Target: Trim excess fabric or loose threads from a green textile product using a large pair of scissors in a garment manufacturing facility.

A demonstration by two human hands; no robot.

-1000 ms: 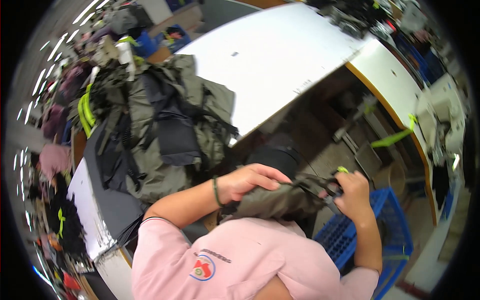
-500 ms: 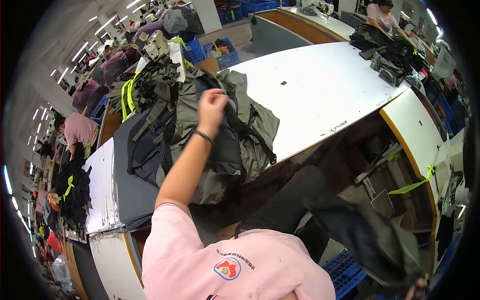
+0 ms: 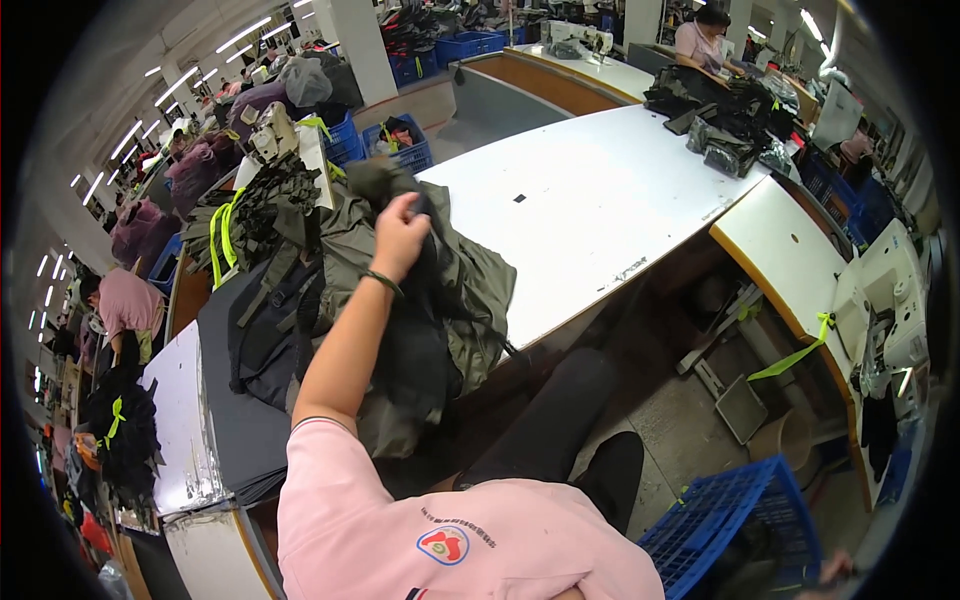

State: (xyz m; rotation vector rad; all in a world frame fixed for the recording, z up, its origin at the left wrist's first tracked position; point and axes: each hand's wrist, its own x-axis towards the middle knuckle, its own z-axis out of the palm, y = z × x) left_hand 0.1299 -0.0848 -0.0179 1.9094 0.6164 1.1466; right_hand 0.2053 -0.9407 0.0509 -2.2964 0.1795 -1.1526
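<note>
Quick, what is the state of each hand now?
Left hand: closed, gripping the olive-green bag on top of the pile.
Right hand: not in view.

One hand (image 3: 398, 237) in view, the left, closed on one olive-and-black fabric piece (image 3: 440, 290) atop one heap of like pieces (image 3: 290, 300); single pieces within the heap cannot be counted. One white worktable (image 3: 590, 200). One second pile of dark goods (image 3: 725, 115) at its far end. One blue crate (image 3: 730, 515) on the floor by the person's legs; three more blue crates at the back (one (image 3: 405, 150) with scraps inside, one (image 3: 345, 140) beside it, one (image 3: 470, 45) farther off). Two sewing machines, one (image 3: 275, 130) behind the heap, one (image 3: 895, 300) at right. Two other people: one (image 3: 120, 305) at left, one (image 3: 705, 40) at the far table. One neon-yellow strap (image 3: 795, 355) hanging off the right table.
</note>
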